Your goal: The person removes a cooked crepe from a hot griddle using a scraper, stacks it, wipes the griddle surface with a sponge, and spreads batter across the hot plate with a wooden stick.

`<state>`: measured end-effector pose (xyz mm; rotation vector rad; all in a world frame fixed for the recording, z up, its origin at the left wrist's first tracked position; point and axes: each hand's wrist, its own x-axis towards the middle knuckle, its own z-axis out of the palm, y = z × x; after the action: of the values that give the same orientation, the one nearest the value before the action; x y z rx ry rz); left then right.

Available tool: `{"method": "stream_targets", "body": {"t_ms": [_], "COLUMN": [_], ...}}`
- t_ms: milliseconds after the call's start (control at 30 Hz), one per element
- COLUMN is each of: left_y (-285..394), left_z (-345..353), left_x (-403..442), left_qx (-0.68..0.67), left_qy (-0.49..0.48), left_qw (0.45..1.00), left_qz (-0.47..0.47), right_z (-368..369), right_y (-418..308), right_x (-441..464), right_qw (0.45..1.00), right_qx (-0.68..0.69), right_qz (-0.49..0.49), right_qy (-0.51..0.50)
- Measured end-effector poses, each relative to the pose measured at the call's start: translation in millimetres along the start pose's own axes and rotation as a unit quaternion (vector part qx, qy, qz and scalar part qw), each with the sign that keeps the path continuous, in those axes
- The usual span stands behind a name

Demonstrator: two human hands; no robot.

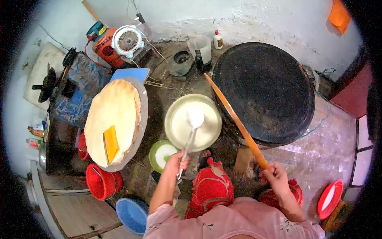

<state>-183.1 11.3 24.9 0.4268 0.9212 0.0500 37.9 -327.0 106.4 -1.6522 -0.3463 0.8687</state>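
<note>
My left hand (177, 163) is closed round the handle of a ladle (195, 117), whose bowl is over the pale batter in a large light-green basin (169, 115). In my right hand (275, 176) is the lower end of a long flat wooden spatula (238, 121). Its blade slants up and left, across the left edge of a big round black griddle (264, 91). Beside the basin, near my left hand, stands a smaller green bowl (153, 156) with white content. Whether the ladle touches the batter I cannot tell.
Left of the basin, a stack of thin round flatbreads (107, 107) carries a yellow scraper (111, 144). Red bucket (101, 183) and blue basin (131, 215) stand below. Behind are a fan (128, 41), a clear pitcher (201, 49) and a white bottle (217, 40). A red basin (330, 199) lies right.
</note>
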Motion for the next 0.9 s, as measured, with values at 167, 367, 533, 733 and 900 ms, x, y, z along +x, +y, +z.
{"method": "stream_targets", "body": {"t_ms": [167, 367, 533, 733, 900], "left_y": [24, 43, 38, -9, -37], "left_z": [30, 62, 67, 14, -40], "left_x": [-76, -123, -97, 23, 38], "left_qx": [0.047, 0.093, 0.08, -0.002, 0.008], "left_qy": [0.032, 0.017, -0.001, 0.03, 0.133], "left_qw": [0.995, 0.981, 0.98, 0.997, 0.991], "left_qz": [0.082, 0.17, 0.184, 0.075, 0.024], "right_z": [-17, -34, -45, -42, -57], "right_y": [-25, -51, -40, -31, -16], "right_x": [1, -9, -15, -18, -18], "right_qw": [0.996, 0.999, 0.998, 0.995, 0.994], "right_qx": [0.087, 0.031, -0.006, -0.039, -0.087], "right_qz": [0.012, -0.014, 0.06, 0.085, 0.055], "right_qy": [0.005, 0.041, 0.012, 0.032, 0.021]}}
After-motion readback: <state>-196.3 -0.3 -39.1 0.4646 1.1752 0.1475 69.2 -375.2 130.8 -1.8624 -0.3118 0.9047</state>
